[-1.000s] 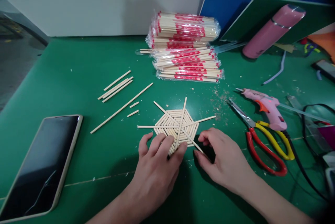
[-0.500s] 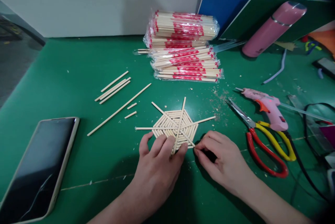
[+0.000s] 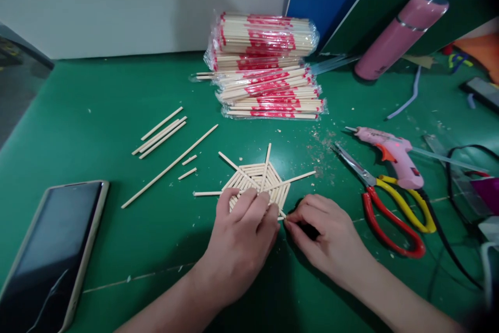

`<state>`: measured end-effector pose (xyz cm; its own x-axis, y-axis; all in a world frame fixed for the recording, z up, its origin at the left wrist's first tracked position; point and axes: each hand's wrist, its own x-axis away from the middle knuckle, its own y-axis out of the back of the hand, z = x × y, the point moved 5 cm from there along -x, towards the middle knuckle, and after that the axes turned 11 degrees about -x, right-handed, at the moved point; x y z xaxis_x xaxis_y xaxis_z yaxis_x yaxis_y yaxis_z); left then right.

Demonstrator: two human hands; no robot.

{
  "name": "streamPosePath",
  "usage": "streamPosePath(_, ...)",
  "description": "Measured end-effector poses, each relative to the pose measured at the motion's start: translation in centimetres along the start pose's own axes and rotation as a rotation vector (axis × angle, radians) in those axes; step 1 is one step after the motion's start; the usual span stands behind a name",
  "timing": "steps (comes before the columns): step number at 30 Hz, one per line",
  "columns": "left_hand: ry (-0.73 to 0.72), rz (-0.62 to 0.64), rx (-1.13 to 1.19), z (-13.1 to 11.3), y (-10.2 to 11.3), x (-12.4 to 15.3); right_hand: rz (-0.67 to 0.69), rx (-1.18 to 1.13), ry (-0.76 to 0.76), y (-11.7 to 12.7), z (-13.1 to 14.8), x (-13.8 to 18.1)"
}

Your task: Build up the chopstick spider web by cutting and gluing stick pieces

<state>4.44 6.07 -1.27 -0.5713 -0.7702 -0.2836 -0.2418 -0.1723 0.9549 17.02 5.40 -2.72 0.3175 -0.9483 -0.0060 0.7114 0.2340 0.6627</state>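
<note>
1. Near left, a phone point(image 3: 42, 250) lies face up on the green table point(image 3: 117, 89).
2. Near centre, the left hand point(image 3: 239, 250) bends its fingers over the near part of the stick web point(image 3: 273, 186); whether they grip a stick underneath, I cannot tell.
3. To its right, the right hand point(image 3: 327, 234) pinches the near right end of one of the web's spokes between thumb and forefinger.
4. The web lies flat just beyond the hands, its spokes poking out past rings of short sticks.
5. Right of it lie scissors point(image 3: 368, 179), red and yellow handles towards the near side, with a pink glue gun point(image 3: 401, 159) just beyond.
6. Left of the web are two short pieces point(image 3: 189, 160), a long stick point(image 3: 170, 166) and a group of mid-length sticks point(image 3: 162, 140).
7. Far centre, plastic-wrapped stick packs point(image 3: 268, 42) are piled up.
8. Far right, a pink bottle point(image 3: 401, 37) is in front of a dark green board point(image 3: 366, 26).
</note>
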Motion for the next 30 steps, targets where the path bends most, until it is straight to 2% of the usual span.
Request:
streamPosePath(8,-0.112,0.046,-0.061,-0.4,-1.2,0.0,-0.004,-0.008,-0.012,0.0,-0.2,0.1)
streamPosePath(18,-0.128,0.025,-0.101,-0.6,-1.2,0.1,-0.023,-0.01,-0.009,0.2,0.0,0.0)
streamPosePath(30,-0.081,-0.021,-0.07,-0.7,-0.3,-0.7,0.005,-0.022,-0.03,0.2,0.1,-0.1)
